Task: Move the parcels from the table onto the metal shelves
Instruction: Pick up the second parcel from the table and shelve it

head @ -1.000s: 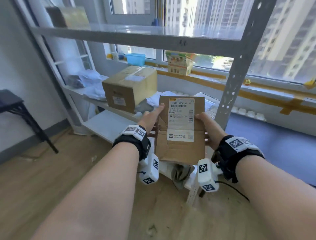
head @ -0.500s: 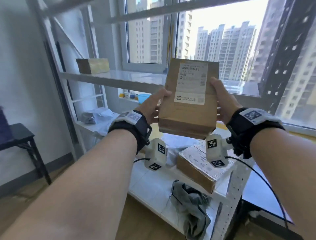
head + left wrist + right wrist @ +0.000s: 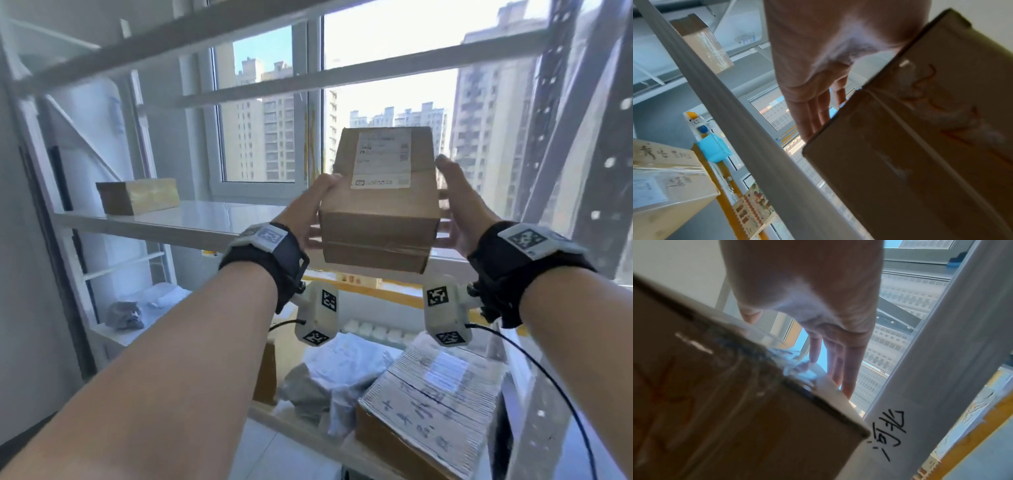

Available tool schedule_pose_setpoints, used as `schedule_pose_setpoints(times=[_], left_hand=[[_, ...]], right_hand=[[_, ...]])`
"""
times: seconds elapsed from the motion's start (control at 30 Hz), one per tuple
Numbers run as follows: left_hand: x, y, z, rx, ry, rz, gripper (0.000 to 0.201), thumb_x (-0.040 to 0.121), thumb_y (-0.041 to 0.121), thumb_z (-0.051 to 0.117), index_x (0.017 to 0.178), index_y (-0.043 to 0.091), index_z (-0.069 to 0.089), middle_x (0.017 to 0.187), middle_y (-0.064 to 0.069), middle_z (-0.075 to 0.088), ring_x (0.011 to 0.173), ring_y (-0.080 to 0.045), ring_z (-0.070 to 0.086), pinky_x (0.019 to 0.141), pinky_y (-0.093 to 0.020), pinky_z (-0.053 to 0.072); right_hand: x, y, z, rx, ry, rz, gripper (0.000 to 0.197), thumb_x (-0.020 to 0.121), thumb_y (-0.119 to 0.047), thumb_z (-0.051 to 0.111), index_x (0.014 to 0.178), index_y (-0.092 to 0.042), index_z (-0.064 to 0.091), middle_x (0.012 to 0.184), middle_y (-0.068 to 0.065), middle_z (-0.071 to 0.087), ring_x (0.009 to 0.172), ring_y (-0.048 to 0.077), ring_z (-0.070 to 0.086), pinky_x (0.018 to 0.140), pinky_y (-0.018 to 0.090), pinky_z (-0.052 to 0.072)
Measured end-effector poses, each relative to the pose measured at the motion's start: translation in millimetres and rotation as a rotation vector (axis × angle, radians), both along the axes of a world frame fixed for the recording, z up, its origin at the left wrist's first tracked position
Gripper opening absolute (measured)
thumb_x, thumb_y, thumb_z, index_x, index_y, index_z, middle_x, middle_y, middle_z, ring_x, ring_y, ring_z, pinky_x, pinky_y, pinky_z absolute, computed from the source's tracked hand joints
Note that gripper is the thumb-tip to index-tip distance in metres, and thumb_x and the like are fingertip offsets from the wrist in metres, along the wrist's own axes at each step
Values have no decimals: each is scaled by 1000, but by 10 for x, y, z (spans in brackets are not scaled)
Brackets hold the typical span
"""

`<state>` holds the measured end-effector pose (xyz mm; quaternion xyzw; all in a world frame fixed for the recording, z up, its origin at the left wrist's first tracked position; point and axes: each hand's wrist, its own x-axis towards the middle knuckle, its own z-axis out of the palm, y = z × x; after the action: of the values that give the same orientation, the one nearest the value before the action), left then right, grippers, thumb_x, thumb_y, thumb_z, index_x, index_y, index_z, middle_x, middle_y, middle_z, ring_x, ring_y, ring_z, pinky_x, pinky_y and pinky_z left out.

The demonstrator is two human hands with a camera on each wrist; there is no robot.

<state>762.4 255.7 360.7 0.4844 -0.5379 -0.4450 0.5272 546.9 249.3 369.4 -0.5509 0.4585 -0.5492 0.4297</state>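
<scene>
A brown cardboard parcel (image 3: 380, 205) with a white shipping label is held in the air between my two hands. My left hand (image 3: 308, 212) presses its left side and my right hand (image 3: 459, 205) its right side. The left wrist view shows my left hand (image 3: 813, 113) with straight fingers flat along the parcel (image 3: 920, 146). My right hand (image 3: 838, 353) also has straight fingers beside the parcel (image 3: 715, 394), thumb lifted. The parcel hovers at the front edge of a white metal shelf (image 3: 191, 219), slightly above it.
A brown taped box (image 3: 137, 195) sits at the left of that shelf. On the lower shelf lie a large taped carton (image 3: 428, 404) and grey and white bags (image 3: 329, 387). A perforated upright post (image 3: 599, 171) stands at the right, a crossbeam (image 3: 308, 82) overhead.
Both hands have lifted the parcel from the height of the lower shelf up to the higher shelf. The head view has tilted upward with it.
</scene>
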Motion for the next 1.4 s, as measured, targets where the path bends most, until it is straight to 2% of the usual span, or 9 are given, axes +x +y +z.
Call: schedule_pose_setpoints(times=[0.23, 0.57, 0.67, 0.8, 0.87, 0.97, 1.1, 1.27, 1.4], left_hand=[[-100, -489, 166, 78, -6, -48, 40, 87, 60, 52, 89, 21, 61, 83, -4, 59, 73, -22, 62, 67, -32, 55], [-279, -1051, 186, 108, 74, -227, 43, 78, 61, 58, 88, 19, 62, 96, -8, 64, 95, -27, 68, 97, -46, 54], [-347, -1105, 156, 114, 159, -355, 38, 87, 54, 54, 93, 18, 64, 93, -8, 67, 89, -27, 68, 88, -44, 55], [-423, -1227, 95, 80, 175, -373, 26, 92, 45, 54, 86, 22, 66, 78, 0, 71, 73, -19, 69, 85, -40, 56], [-448, -1249, 84, 84, 137, -356, 25, 94, 41, 52, 81, 23, 64, 63, 5, 69, 65, -15, 67, 77, -33, 56], [-467, -1278, 76, 104, 107, -370, 19, 89, 39, 55, 81, 21, 60, 80, 0, 58, 87, -23, 56, 95, -38, 48], [-527, -1309, 61, 114, 92, -345, 16, 90, 33, 51, 82, 20, 54, 76, -1, 49, 74, -19, 48, 84, -36, 38], [-548, -1330, 57, 111, 58, -319, 17, 91, 33, 50, 84, 17, 54, 76, -1, 51, 70, -19, 52, 83, -35, 43], [-554, -1315, 63, 121, 30, -309, 18, 90, 35, 52, 89, 18, 56, 83, -3, 54, 83, -22, 55, 87, -35, 49]], right_hand=[[-30, -215, -19, 59, -3, 58, 68, 86, -70, 45, 128, -19, 59, 117, 8, 63, 105, 28, 63, 91, 45, 54], [-13, -640, -64, 103, -167, -113, 43, 90, -59, 48, 102, -19, 59, 83, 5, 56, 74, 21, 60, 70, 38, 54], [-16, -766, -75, 86, -200, -97, 61, 86, -65, 50, 121, -16, 61, 81, 5, 57, 76, 24, 61, 78, 41, 58], [-17, -847, -107, 43, -240, -84, 55, 82, -61, 56, 112, -18, 68, 104, 10, 71, 108, 31, 68, 97, 49, 53], [-10, -853, -112, 31, -202, -128, 57, 81, -56, 54, 120, -17, 69, 109, 10, 74, 105, 29, 70, 97, 51, 53], [-46, -868, -127, 24, -182, -196, 56, 79, -52, 52, 119, -17, 69, 97, 6, 72, 92, 27, 69, 92, 47, 55], [-106, -903, -181, 41, -181, -216, 38, 83, -46, 49, 102, -17, 64, 78, 1, 60, 73, 19, 59, 72, 35, 49], [-119, -909, -190, 54, -162, -244, 40, 85, -48, 49, 105, -17, 65, 99, 10, 66, 98, 27, 64, 98, 45, 52], [-115, -879, -186, 58, -136, -259, 38, 89, -47, 48, 104, -16, 64, 93, 8, 65, 88, 24, 64, 83, 38, 55]])
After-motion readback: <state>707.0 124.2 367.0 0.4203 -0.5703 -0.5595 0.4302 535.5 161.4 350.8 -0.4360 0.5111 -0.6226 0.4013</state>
